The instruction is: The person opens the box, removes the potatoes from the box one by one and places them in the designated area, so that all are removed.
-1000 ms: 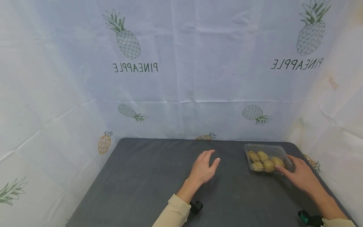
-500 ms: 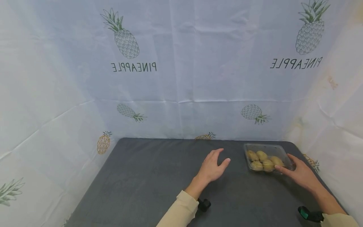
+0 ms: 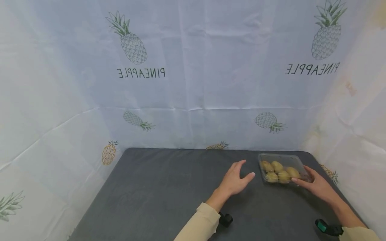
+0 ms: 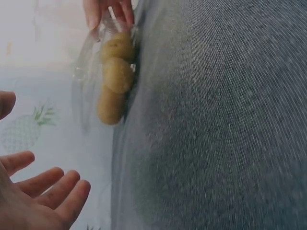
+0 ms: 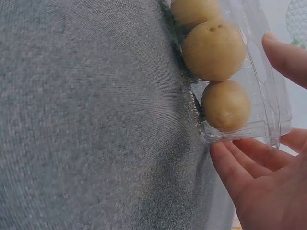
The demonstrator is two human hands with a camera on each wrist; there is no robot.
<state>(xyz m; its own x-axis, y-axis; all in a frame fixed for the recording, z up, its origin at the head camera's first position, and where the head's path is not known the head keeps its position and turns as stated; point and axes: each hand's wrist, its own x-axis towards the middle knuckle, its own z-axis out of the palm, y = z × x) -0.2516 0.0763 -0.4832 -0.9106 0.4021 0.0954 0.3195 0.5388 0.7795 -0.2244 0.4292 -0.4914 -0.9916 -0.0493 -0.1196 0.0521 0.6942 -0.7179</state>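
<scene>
Near the back right corner of the table lies a clear plastic clamshell box (image 3: 290, 161). Inside it are several yellow-brown potatoes (image 3: 283, 176), round and smooth-skinned. My right hand (image 3: 321, 188) holds the box by its right end. In the right wrist view, the fingers (image 5: 235, 167) curl against the end wall while the thumb (image 5: 288, 57) reaches along the lid side. Left of the box, my left hand (image 3: 233, 180) hovers over the table with thumb and fingers spread, holding nothing. The left wrist view shows its open palm (image 4: 29, 203) with the box some way off.
Dark grey cloth covers the table (image 3: 163, 194). White curtains (image 3: 193, 80) with pineapple prints hang behind it and on both sides. The table's right edge runs close by the right forearm (image 3: 343, 211). Black straps with small devices (image 3: 225, 220) sit at both wrists.
My left hand has moved to the right, closer to the box. The right hand stays at the box's right end, and the box has hardly shifted.
</scene>
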